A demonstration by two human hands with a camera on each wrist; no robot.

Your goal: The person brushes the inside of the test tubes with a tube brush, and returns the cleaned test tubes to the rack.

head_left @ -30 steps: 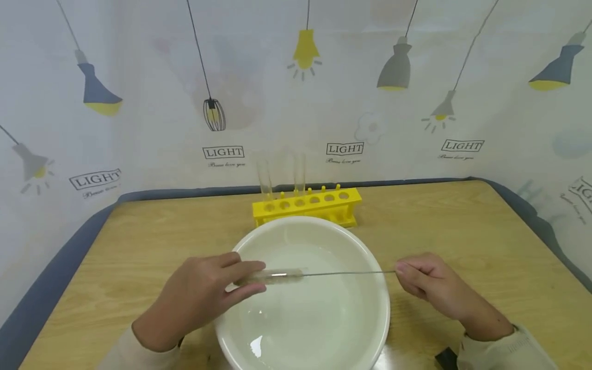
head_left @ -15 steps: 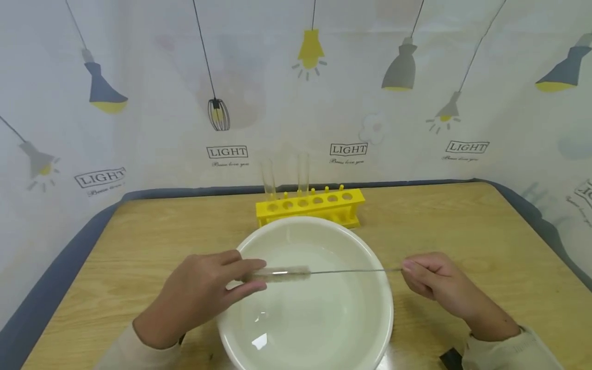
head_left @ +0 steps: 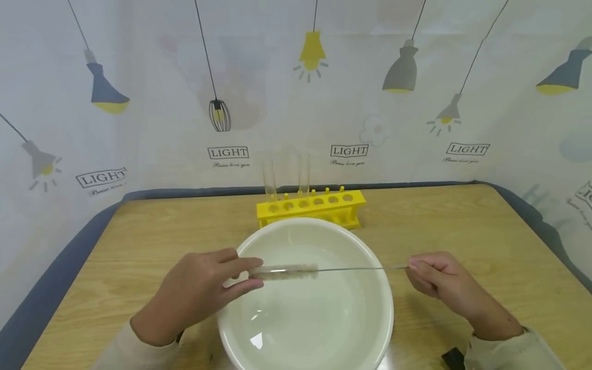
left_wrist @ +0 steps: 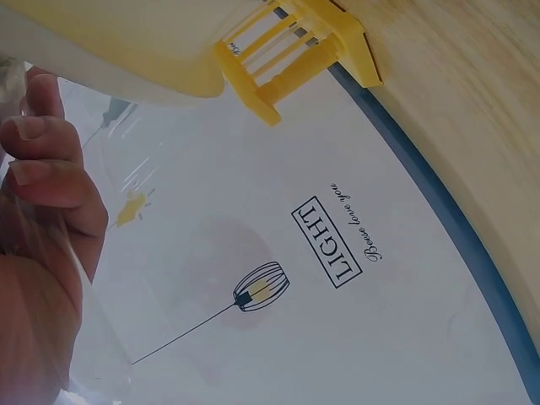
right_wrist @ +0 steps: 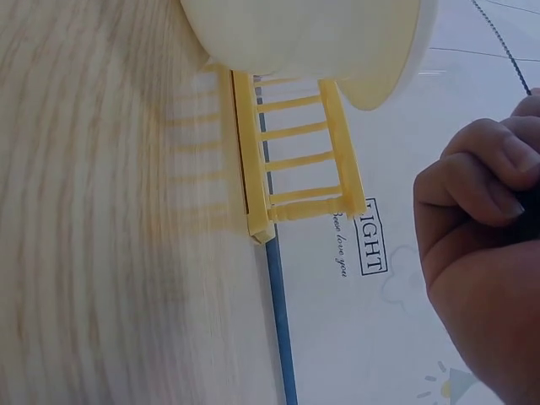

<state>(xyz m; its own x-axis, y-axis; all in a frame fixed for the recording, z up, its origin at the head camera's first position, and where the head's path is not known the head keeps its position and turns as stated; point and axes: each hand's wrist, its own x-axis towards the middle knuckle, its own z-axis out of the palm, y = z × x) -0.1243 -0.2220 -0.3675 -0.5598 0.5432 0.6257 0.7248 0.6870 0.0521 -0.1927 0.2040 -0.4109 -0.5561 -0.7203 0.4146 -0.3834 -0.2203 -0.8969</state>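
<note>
My left hand pinches a clear glass test tube between thumb and fingers, holding it level above a white basin. Inside the tube sit the pale bristles of a test tube brush. Its thin twisted wire runs out to the right, where my right hand grips the end past the basin's rim. The left wrist view has the curled fingers at its left edge, with the tube mostly out of sight. Curled fingers also appear in the right wrist view, round a dark end.
Behind the basin stands a yellow test tube rack holding two upright clear test tubes. Glints in the basin suggest water. A dark object lies near the right sleeve. A printed curtain hangs behind the wooden table.
My right hand has drawn slightly to the right with the brush wire, and the bristles now reach farther right. The left hand stays nearly in place. The head view has shifted a little.
</note>
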